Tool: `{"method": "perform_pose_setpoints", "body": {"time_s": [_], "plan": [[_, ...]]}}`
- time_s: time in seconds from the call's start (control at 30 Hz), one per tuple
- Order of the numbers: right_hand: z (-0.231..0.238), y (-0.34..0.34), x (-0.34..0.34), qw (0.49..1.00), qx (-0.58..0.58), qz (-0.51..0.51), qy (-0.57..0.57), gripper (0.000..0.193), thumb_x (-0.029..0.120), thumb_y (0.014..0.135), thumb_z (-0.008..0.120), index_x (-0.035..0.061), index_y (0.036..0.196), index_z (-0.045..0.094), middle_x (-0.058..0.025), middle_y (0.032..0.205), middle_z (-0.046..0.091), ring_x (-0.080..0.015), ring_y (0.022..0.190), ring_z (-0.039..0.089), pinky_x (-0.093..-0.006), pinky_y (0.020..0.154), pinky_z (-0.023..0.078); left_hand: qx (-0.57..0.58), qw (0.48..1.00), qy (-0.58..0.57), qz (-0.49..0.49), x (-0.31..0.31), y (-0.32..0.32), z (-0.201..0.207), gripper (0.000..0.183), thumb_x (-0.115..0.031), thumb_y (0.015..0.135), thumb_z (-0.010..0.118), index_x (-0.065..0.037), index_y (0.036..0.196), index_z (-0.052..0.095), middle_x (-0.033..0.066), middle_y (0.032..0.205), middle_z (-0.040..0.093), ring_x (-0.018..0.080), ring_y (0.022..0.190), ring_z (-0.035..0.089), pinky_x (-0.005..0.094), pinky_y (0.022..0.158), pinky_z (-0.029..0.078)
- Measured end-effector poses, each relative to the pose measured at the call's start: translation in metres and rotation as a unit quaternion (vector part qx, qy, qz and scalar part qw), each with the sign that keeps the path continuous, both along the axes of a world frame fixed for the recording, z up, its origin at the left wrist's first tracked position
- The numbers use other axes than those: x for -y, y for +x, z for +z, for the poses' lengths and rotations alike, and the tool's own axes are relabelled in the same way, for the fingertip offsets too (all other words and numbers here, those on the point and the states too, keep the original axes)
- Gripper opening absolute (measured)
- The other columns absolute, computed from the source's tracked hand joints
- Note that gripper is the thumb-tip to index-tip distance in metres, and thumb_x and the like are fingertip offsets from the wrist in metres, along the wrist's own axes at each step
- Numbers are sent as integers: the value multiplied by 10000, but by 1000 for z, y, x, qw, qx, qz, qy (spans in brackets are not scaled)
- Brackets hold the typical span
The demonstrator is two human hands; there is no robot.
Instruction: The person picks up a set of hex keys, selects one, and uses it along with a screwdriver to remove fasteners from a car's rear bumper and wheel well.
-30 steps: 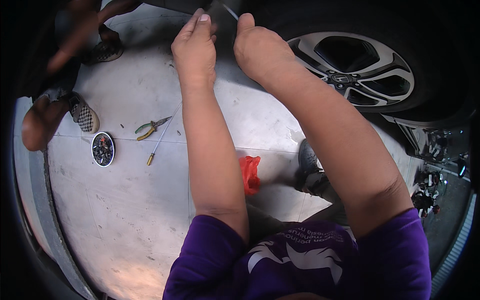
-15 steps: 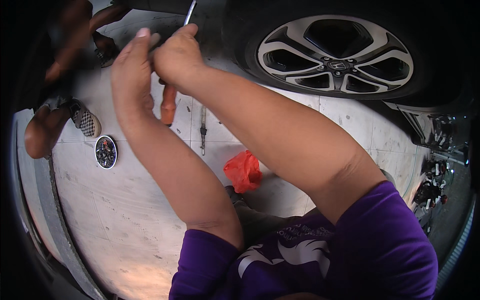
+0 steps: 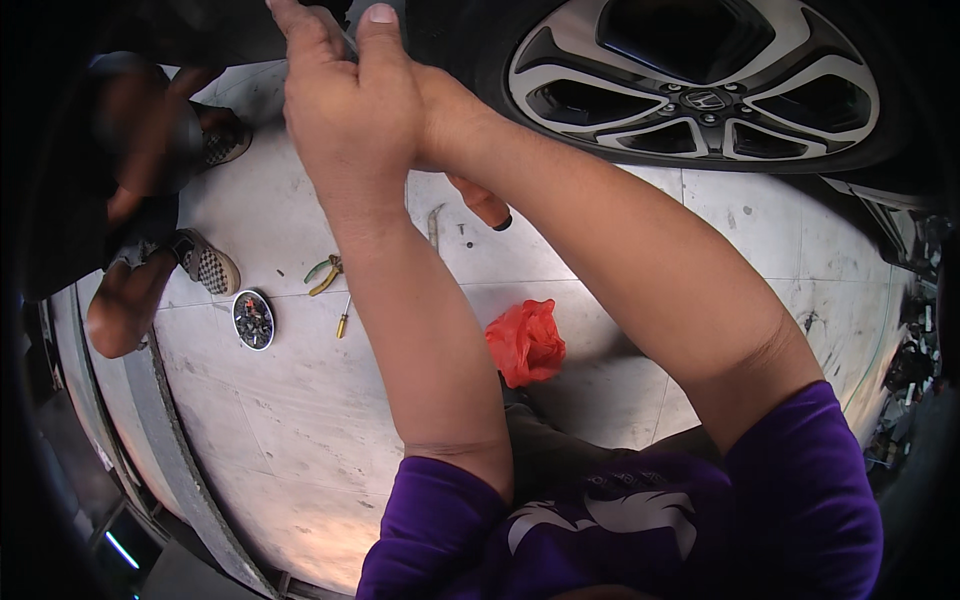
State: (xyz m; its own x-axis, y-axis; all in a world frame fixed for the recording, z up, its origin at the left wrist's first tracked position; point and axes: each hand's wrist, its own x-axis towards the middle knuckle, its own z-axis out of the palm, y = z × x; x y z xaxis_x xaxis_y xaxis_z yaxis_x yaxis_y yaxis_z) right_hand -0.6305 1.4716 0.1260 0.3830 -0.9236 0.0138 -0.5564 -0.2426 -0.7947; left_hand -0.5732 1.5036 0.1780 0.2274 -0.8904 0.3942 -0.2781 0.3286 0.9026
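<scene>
Near the top edge my left hand (image 3: 350, 125) has its back turned up, its fingers bent forward and its thumb raised. A small grey sliver shows between thumb and fingers; what it belongs to is unclear. Behind that hand, my right hand (image 3: 432, 105) is mostly hidden, its wrist crossing close against the left. An orange-handled screwdriver (image 3: 480, 202) sticks out below my right wrist, its handle end pointing down and right. Its shaft is out of sight. Both hands are up at the dark car body, left of the wheel (image 3: 690, 100).
A red plastic bag (image 3: 527, 343) lies on the pale floor, beyond my legs. To its left are pliers (image 3: 326, 275), a yellow-handled screwdriver (image 3: 343, 325), a slim bent-tipped tool (image 3: 435, 226) and an oval tin (image 3: 253, 320) of cigarette butts. Another person's checkered shoe (image 3: 212, 265) is at left.
My hands have moved up and right in view, and the left now covers most of the right. The shaft has gone from sight. Floor things and wheel appear shifted right as the view turned.
</scene>
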Motion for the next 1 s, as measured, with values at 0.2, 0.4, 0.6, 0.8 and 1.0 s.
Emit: {"method": "perform_pose_setpoints", "body": {"time_s": [0.2,0.4,0.6,0.8,1.0], "plan": [[-11,-23,2,969,208,79,-104,569,189,852,678,35,1352,455,-213,1285,536,-332,1182,555,-392,974,458,72,997,0,36,7,-40,-6,801,-271,937,637,95,1489,186,255,1440,412,287,1317,418,331,1092,316],[-27,-47,-20,980,187,55,-43,461,255,883,633,84,1295,519,-219,1067,656,-386,998,635,-436,857,503,99,994,5,48,9,-41,-5,885,-421,927,619,51,1516,156,323,1554,185,407,1480,132,410,1188,152],[-80,-91,-90,988,-44,-55,137,198,139,933,495,14,1083,532,-303,910,651,-463,893,635,-536,801,489,146,987,8,69,13,-39,-12,899,-534,939,539,5,1531,130,402,1517,131,539,1425,160,534,1156,193],[-179,-178,-170,941,-225,-130,217,231,123,907,477,28,1103,556,-280,1062,639,-435,973,643,-498,846,522,121,992,-1,42,12,-48,-13,1055,-642,861,599,-13,1540,93,425,1500,70,558,1404,192,544,1105,303],[-200,-215,-206,905,-317,-130,252,234,130,902,493,1,1081,569,-293,1066,610,-436,970,641,-485,843,529,118,990,19,72,5,-53,-3,1275,-692,701,735,6,1528,61,424,1472,108,562,1382,234,536,1059,382]]}}
